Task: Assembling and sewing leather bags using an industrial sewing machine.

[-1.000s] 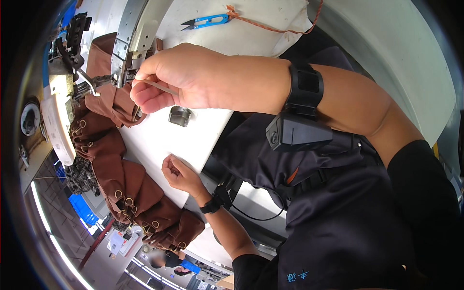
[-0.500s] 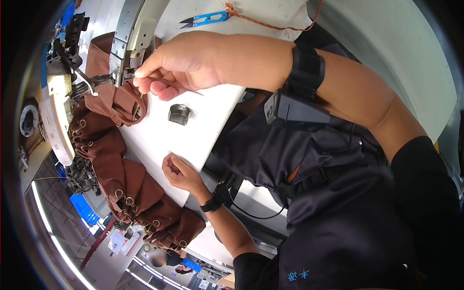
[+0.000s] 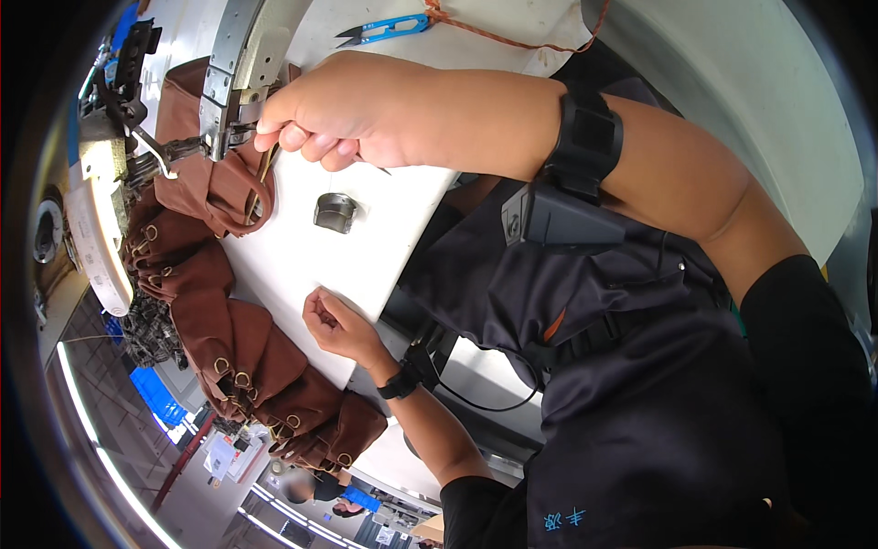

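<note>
My right hand (image 3: 320, 119) is closed beside the needle end of a sewing machine (image 3: 219, 114). A thin pointed metal tool (image 3: 383, 171) is in its fist; only the tip shows behind the fingers. My left hand (image 3: 335, 322) rests at the edge of the white table (image 3: 293, 265), fingers loosely curled in, with nothing seen in them. Between the hands lies a small glossy black block (image 3: 336, 212). Brown fabric pieces with a strap loop (image 3: 224, 188) lie under and beside the machine head.
More brown pieces with metal rings (image 3: 242, 339) trail along the table's far side. Blue thread snips (image 3: 384, 30) tied to an orange cord (image 3: 512, 41) lie beyond my right forearm. A person (image 3: 315, 487) is in the background, near a blue crate (image 3: 157, 395).
My right hand has turned and its fingers have curled in tighter, hiding most of the thin tool. My left hand has hardly moved.
</note>
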The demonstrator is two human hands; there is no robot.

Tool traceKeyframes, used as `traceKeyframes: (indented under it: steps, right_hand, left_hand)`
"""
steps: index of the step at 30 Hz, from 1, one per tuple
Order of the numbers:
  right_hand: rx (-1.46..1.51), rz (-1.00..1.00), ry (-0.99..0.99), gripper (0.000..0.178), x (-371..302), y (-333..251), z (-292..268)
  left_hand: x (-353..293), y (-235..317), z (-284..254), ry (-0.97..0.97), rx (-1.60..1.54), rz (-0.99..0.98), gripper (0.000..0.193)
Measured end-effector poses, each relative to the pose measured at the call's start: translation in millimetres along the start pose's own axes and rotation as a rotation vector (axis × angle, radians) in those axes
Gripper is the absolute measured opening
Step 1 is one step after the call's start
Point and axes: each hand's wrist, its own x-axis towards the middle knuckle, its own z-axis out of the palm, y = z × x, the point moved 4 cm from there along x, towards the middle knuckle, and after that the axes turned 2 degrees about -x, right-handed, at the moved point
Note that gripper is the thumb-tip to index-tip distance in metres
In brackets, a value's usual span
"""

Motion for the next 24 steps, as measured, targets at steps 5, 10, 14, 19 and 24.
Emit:
traceKeyframes:
  steps: [5,10,14,19,24]
  right_hand:
    - [-0.593,-0.373,-0.098,0.046,-37.9,-15.3,2.5]
    - [-0.354,-0.126,0.072,0.031,-0.2,-10.4,5.8]
    - [-0.123,-0.069,0.206,0.024,13.7,2.5,-1.9]
    - [-0.042,-0.096,0.089,0.023,13.9,7.5,-5.3]
    - [-0.048,-0.127,0.041,0.024,11.2,5.6,-7.1]
  left_hand:
    - [-0.8,1.2,-0.2,0.013,-0.011,0.0,0.019]
    - [-0.7,2.0,0.0,0.013,0.03,-0.009,0.02]
    - [-1.0,2.3,0.4,0.016,-0.002,-0.002,0.02]
    - [-0.8,0.3,0.4,0.012,-0.006,-0.033,0.019]
    - [-0.6,0.6,0.2,0.019,0.004,-0.006,0.019]
